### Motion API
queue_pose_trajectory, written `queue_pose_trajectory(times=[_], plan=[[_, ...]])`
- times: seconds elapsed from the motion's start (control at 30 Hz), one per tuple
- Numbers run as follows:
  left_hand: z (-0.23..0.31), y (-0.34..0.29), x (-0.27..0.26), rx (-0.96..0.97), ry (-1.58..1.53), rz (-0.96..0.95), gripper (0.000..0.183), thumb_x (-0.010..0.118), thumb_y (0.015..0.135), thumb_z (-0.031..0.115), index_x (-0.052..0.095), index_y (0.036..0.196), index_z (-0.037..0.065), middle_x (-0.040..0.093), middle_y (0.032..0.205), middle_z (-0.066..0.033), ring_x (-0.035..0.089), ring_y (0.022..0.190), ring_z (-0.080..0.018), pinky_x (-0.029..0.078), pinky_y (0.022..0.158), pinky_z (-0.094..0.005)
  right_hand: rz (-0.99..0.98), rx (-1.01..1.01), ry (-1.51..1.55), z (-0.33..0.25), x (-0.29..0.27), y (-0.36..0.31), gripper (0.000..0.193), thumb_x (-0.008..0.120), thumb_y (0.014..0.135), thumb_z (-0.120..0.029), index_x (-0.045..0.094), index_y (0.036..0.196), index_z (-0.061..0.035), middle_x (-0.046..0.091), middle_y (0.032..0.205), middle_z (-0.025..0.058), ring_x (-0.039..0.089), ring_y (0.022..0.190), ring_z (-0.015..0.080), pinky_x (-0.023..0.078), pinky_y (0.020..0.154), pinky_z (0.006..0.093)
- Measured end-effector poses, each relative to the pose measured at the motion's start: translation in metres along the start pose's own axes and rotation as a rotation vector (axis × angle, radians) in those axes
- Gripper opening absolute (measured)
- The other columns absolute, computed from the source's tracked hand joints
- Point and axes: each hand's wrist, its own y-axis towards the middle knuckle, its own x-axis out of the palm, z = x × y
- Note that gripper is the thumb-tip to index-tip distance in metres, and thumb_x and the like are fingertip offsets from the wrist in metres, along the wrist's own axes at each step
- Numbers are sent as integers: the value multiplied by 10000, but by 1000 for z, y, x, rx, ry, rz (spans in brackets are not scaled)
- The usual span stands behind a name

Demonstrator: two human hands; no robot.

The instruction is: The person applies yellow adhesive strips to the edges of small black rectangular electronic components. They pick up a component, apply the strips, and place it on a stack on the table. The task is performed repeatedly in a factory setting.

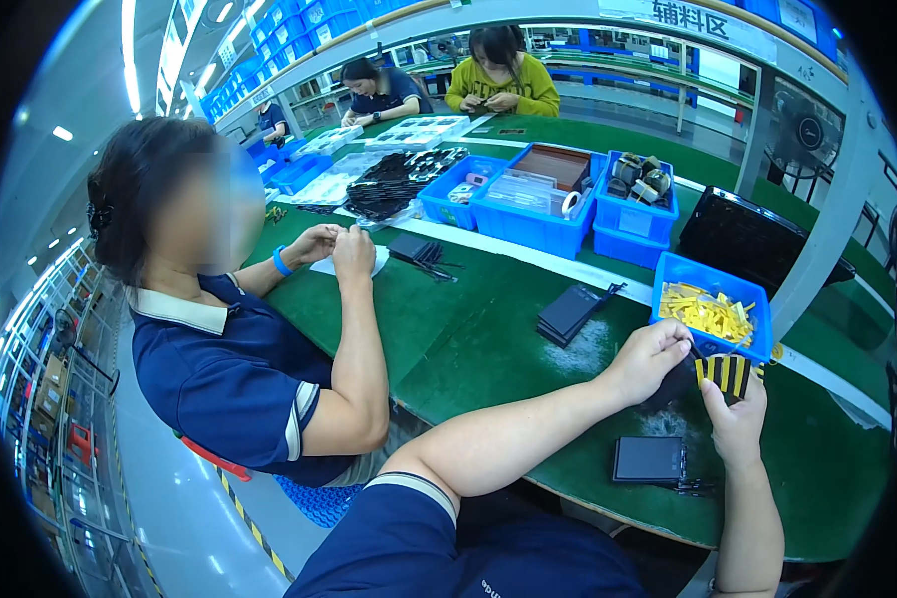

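Head view, looking down over a green table. Left hand reaching in from the lower left, fingers curled and pinching the edge of a dark flat part held between both hands. Right hand rising from the lower edge, thumb up against a card of black and yellow strips, grasping it from below. Card and dark part touching or overlapping just in front of a small blue bin; exactly how the two join, hard to tell at this size. Bin filled with loose yellow strips.

Near the right forearm, flat on the table, a dark square panel with thin wires trailing at its right side. Further left, a stack of dark flat pieces lying well apart from the hands.

Across the table middle, a row of larger blue bins holding packets, a tape roll and small dark parts; beside them a black tray.

At left, a neighbouring person in a navy shirt, both hands together over a white sheet, a blue wristband on one arm. Two more people seated at the far end of the table, hands busy with small items.
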Motion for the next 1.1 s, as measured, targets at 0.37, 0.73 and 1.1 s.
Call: queue_pose_trajectory(times=[0.37,0.73,1.1], plan=[[-16,17,-32,-87,94,89,110,502,933,110,550,968,17,585,823,1,520,755,-54,433,684,-226,-35,-106,-109,-11,2,2,175,653,718,-13,616,884,26,625,870,116,610,776,214,473,727,302],[17,29,-105,-158,917,473,197,551,882,190,634,961,30,659,858,-162,636,817,-269,480,753,-368,-55,-201,-152,-12,3,2,199,666,727,-27,603,907,28,612,868,134,617,771,266,482,702,330],[11,24,-107,190,1257,514,225,643,816,190,663,971,29,648,912,-135,625,846,-263,486,741,-354,-94,-135,-120,-13,2,4,179,663,730,-35,605,886,32,603,838,134,609,755,270,475,680,334]])
